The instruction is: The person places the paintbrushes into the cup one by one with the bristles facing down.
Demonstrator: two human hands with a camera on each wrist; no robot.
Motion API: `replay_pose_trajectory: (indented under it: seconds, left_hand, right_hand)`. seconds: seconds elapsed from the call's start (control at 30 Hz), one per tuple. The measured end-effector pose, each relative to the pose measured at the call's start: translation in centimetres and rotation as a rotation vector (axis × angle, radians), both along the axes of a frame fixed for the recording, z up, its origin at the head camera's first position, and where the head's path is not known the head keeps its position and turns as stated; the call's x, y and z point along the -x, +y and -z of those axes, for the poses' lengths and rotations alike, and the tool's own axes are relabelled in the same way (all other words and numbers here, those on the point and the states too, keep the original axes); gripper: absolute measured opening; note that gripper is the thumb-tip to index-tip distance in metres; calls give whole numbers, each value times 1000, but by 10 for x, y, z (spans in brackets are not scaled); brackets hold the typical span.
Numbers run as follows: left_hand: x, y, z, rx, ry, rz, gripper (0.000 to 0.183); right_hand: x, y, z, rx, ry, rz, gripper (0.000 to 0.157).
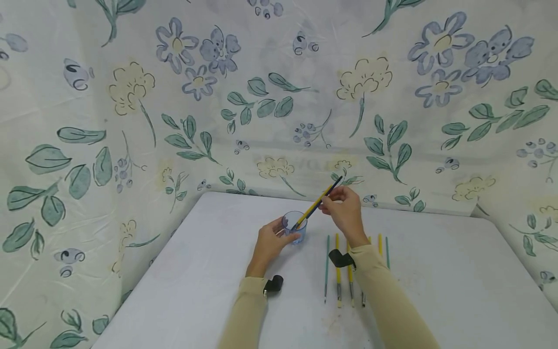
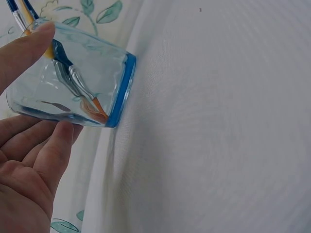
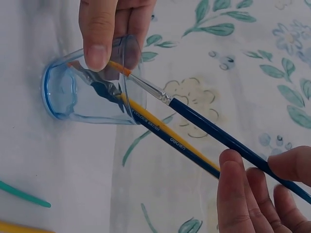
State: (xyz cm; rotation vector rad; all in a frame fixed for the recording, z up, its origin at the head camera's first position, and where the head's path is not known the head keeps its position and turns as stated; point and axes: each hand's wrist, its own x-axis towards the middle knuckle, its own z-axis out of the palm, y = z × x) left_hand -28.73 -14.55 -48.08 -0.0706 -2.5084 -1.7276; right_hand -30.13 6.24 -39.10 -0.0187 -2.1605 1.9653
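Floral backdrop [image 1: 322, 29] behind transparent cup [image 3: 82, 107] (round-rimmed) and slender blue brush [image 3: 209, 128]

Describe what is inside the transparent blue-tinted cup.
Inside the cup are the bristle ends of a yellow paintbrush and a navy paintbrush. The left hand covers part, hiding whether the orange-tipped navy paintbrush in the right hand enters.

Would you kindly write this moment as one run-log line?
left hand: grips cup | right hand: holds blue brush at cup mouth | in cup: yellow brush, second blue brush | on table: row of brushes
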Motion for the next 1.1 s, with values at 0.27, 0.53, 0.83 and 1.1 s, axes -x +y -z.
replay_pose_trajectory:
  seconds: [0.27, 0.53, 0.83, 1.1]
  left_hand:
    - [1, 0, 3, -2, 4, 13, 79]
    - [2, -1, 4, 5, -10, -1, 80]
    - [3, 0, 7, 14, -8, 9, 79]
    - [4, -1, 6, -4, -9, 5, 77]
  right_hand:
    - [-2, -3, 6, 7, 6, -23, 17]
    - [-3, -4, 10, -24, 5, -25, 18]
    - [-9, 15, 10, -24, -16, -2, 24]
    - [-22, 48, 3, -58, 20, 41, 22]
